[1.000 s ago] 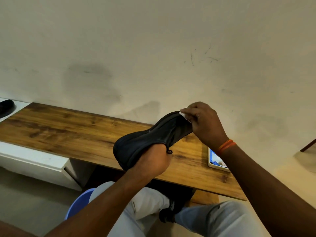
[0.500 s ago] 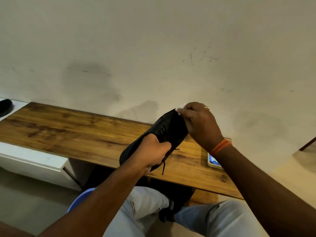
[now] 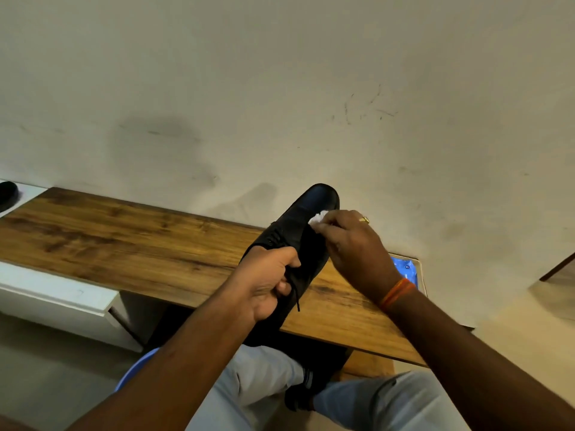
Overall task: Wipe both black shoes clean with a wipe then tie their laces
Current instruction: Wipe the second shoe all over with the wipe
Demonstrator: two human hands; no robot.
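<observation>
A black lace-up shoe (image 3: pixel 306 225) is held up over the wooden table, toe pointing away toward the wall. My left hand (image 3: pixel 267 279) grips it around the heel and opening, and a loose lace end (image 3: pixel 296 295) hangs beside the fingers. My right hand (image 3: pixel 351 247) pinches a small white wipe (image 3: pixel 317 218) against the right side of the toe. A second black shoe (image 3: pixel 7 194) lies at the far left edge, mostly cut off.
The wooden table (image 3: pixel 130 250) runs along a stained wall. A white tray with a blue packet (image 3: pixel 407 270) sits behind my right wrist. A white cabinet (image 3: pixel 56 298) stands lower left, a blue stool (image 3: pixel 137 365) under me, my knees below.
The shoe has turned from sole-up and sideways to upright with its toe pointing away. My left hand shifted its grip to the heel; my right hand moved the wipe onto the toe side.
</observation>
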